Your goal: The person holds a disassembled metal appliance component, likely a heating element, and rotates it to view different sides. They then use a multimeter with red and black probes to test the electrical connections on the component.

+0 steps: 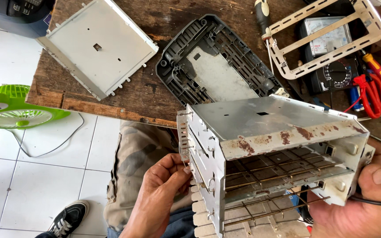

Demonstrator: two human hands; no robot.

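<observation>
The metal chassis [270, 150] is held off the table [151, 94], near its front edge, long axis running left to right. The right hand [360, 205] grips its right end. The left hand [162, 194] pinches a small wire clip [185, 152] at the left end, just beside it.

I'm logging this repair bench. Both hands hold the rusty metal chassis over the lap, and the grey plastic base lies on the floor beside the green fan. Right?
Not quite. The head view shows the grey plastic base lying on the wooden table, not the floor. The rest holds: left hand and right hand hold the rusty chassis, and the green fan sits on the floor.
</observation>
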